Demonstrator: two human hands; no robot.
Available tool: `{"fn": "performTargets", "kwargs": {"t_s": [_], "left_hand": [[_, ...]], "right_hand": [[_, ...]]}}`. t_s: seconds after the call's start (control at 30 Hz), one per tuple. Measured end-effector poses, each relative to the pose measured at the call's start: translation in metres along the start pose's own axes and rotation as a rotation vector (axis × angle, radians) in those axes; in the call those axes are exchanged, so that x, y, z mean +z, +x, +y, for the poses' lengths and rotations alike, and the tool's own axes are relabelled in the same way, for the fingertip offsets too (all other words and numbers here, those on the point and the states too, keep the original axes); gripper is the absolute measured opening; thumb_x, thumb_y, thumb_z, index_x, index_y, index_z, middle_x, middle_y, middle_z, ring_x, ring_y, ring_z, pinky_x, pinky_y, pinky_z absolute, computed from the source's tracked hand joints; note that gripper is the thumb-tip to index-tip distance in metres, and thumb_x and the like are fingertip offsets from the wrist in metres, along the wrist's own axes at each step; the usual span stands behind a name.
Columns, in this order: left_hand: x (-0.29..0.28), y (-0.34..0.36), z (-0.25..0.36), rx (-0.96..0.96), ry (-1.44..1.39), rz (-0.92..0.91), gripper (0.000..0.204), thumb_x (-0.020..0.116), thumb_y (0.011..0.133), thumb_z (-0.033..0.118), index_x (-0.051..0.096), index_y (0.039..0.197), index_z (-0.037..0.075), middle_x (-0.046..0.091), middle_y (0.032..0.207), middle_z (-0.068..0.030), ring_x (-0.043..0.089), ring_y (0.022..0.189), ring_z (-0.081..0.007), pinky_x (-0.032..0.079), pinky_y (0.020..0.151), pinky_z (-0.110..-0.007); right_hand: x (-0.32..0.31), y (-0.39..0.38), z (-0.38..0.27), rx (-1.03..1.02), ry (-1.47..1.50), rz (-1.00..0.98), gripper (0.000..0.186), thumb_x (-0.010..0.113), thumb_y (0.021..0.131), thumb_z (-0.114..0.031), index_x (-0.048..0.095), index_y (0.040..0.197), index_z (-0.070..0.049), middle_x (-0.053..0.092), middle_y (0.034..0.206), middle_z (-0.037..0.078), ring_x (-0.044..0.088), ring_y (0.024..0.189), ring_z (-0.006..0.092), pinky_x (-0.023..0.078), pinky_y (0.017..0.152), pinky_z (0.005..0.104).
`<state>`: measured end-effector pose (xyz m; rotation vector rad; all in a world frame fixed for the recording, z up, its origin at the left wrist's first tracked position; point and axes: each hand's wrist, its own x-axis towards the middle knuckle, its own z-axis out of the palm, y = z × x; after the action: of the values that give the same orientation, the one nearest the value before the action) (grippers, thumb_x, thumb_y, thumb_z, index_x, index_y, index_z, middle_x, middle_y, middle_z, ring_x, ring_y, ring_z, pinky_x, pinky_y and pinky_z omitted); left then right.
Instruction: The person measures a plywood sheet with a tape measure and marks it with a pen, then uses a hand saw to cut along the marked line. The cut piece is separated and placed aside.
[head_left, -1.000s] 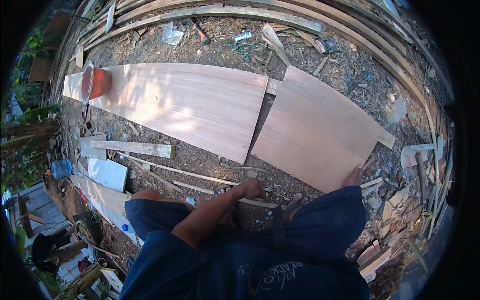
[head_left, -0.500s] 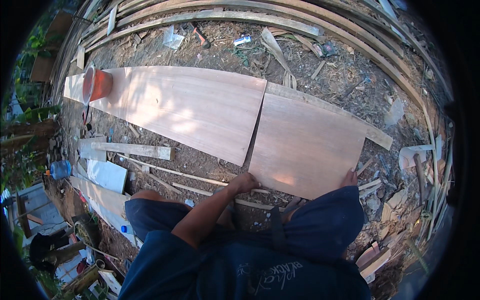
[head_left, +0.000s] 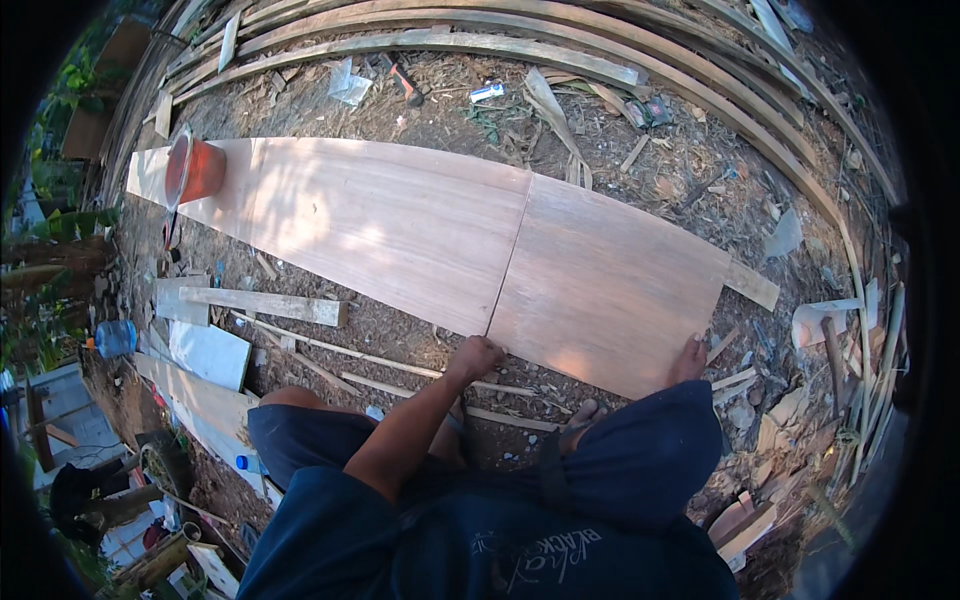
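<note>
Two plywood sheets lie end to end on the ground: a long pale one (head_left: 370, 225) on the left and a shorter, browner one (head_left: 605, 285) on the right. Their facing edges meet along a thin dark seam. At the near end of that seam, my left hand (head_left: 479, 358) is closed with curled fingers on the short sheet's near corner. My right hand (head_left: 688, 360) grips the same sheet's right edge near its other near corner, its thumb side partly hidden by my knee. A wooden board (head_left: 752, 286) pokes out from beneath the short sheet's far right corner.
An orange-red bucket (head_left: 200, 168) stands on the long sheet's far left end. Long timber strips (head_left: 460, 40) curve along the back. A wooden beam (head_left: 265, 304) and thin sticks lie at the near left. A tool with an orange handle (head_left: 403, 82) rests on the littered ground.
The short sheet has shifted left and away from me, closing the dark gap against the long sheet and covering more of the board beneath. Both hands stay on it.
</note>
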<state>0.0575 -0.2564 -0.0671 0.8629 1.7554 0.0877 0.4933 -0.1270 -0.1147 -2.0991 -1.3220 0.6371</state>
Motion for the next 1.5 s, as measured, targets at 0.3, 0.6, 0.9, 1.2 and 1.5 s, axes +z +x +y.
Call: {"fn": "performTargets", "kwargs": {"t_s": [0.3, 0.6, 0.9, 1.2, 1.5], "left_hand": [[0.003, 0.0, -0.002, -0.097, -0.124, 0.017, 0.037, 0.066, 0.084, 0.038, 0.075, 0.087, 0.003, 0.071, 0.079, -0.0183, 0.07, 0.076, -0.0292, 0.053, 0.073, -0.04], [0.015, 0.005, -0.031, -0.094, -0.253, 0.1, 0.034, 0.07, 0.081, 0.033, 0.073, 0.087, 0.0, 0.07, 0.077, -0.019, 0.069, 0.073, -0.0286, 0.052, 0.071, -0.039], [-0.012, -0.008, -0.039, -0.18, -0.225, 0.147, 0.032, 0.07, 0.082, 0.031, 0.073, 0.087, 0.0, 0.071, 0.079, -0.0181, 0.069, 0.076, -0.0279, 0.052, 0.074, -0.04], [-0.007, -0.005, -0.022, -0.199, -0.135, 0.213, 0.046, 0.071, 0.082, 0.043, 0.073, 0.091, -0.002, 0.07, 0.084, -0.0241, 0.069, 0.084, -0.0362, 0.051, 0.076, -0.043], [-0.006, 0.0, -0.023, -0.189, -0.009, 0.233, 0.054, 0.068, 0.081, 0.052, 0.071, 0.078, -0.002, 0.068, 0.08, -0.0263, 0.067, 0.079, -0.0404, 0.051, 0.073, -0.047]], "right_hand": [[0.003, 0.005, 0.021, 0.121, 0.089, -0.107, 0.059, 0.042, 0.102, -0.042, 0.055, 0.122, 0.012, 0.061, 0.117, 0.031, 0.057, 0.11, 0.04, 0.041, 0.098, 0.0391], [0.001, 0.001, 0.013, 0.088, 0.019, -0.085, 0.06, 0.038, 0.103, -0.045, 0.055, 0.124, 0.009, 0.061, 0.119, 0.026, 0.055, 0.11, 0.0357, 0.039, 0.1, 0.0388], [-0.004, 0.002, 0.013, -0.001, 0.003, -0.132, 0.057, 0.039, 0.103, -0.044, 0.058, 0.114, 0.009, 0.064, 0.102, 0.027, 0.058, 0.093, 0.0337, 0.043, 0.089, 0.0407], [0.003, -0.001, 0.017, -0.004, -0.14, -0.052, 0.055, 0.041, 0.103, -0.041, 0.052, 0.129, 0.006, 0.062, 0.118, 0.03, 0.057, 0.112, 0.0448, 0.042, 0.098, 0.0404], [-0.003, -0.006, -0.004, 0.069, -0.041, -0.094, 0.058, 0.04, 0.102, -0.045, 0.055, 0.123, 0.007, 0.061, 0.116, 0.032, 0.056, 0.112, 0.0463, 0.042, 0.096, 0.0433]]}}
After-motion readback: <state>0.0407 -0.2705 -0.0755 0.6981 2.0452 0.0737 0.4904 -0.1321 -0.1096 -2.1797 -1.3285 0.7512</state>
